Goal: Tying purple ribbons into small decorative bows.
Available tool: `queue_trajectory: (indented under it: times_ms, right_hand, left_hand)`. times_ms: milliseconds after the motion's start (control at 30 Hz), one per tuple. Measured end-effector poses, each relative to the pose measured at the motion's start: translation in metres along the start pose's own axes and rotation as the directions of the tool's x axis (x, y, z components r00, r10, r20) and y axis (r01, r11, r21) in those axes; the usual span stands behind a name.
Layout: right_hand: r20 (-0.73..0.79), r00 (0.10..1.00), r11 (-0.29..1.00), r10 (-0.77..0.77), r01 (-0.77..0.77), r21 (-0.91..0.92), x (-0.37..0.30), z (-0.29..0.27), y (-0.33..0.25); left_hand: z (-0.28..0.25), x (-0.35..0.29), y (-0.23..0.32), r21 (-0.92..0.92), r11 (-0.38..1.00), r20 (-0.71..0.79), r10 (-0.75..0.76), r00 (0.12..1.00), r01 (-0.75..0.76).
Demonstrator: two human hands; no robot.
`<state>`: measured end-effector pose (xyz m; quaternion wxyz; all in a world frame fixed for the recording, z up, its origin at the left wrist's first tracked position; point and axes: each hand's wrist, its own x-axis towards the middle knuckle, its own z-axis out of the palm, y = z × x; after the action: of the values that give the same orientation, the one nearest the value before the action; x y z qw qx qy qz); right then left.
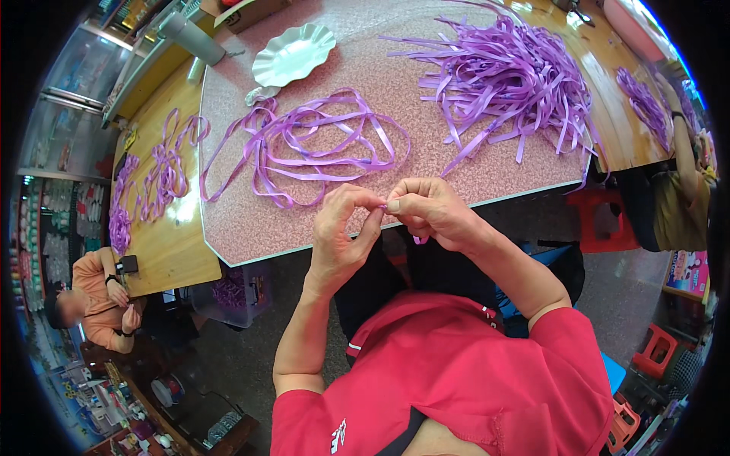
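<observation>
My left hand point(340, 233) and my right hand point(435, 214) meet just off the table's near edge, above my lap. Thumb and fingers of both are pinched together on a narrow purple ribbon point(420, 239). Only a small bit shows between the fingertips, and a short piece hangs below my right hand; the rest is hidden by the fingers. Just beyond my hands, a loosely looped purple ribbon point(334, 161) lies on the pink speckled tabletop point(426, 144). Farther right sits a big tangled heap of cut purple ribbons point(509, 80), some ends spilling toward the near edge.
A scalloped pale plate point(295, 55) and a grey cylinder point(190, 36) stand at the back left. On the left wooden table point(179, 258) lie more ribbons, with a seated person point(103, 300) beside it. Another person point(679, 197) works at right, near a red stool point(601, 220). Below is a clear bin point(247, 300).
</observation>
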<state>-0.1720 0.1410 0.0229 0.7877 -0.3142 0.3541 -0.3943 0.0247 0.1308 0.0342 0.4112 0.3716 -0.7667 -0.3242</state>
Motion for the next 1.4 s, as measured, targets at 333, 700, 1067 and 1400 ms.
queue_trajectory:
  times_ms: [333, 700, 1067, 1400]
  right_hand:
    - [0.015, 0.998, 0.998, 0.056, -0.056, 0.031, 0.0, -0.002, 0.0]
    - [-0.04, 0.999, 1.0, 0.008, -0.008, -0.007, 0.001, -0.002, 0.006]
    - [0.024, 0.974, 0.898, -0.226, 0.218, -0.383, 0.003, 0.014, 0.022]
    - [0.036, 0.5, 0.196, -0.865, 0.403, -0.894, -0.017, -0.054, -0.041]
  left_hand:
    - [-0.002, 0.001, -0.002, 0.097, 0.99, -0.015, 0.109, 0.994, -0.107]
    - [0.002, -0.002, -0.002, -0.225, 0.967, 0.029, -0.115, 0.993, 0.118]
    - [-0.011, -0.022, -0.016, -0.259, 0.935, -0.029, -0.258, 0.966, 0.242]
    - [-0.063, -0.01, -0.032, -0.362, 0.918, -0.42, -0.316, 0.851, 0.162]
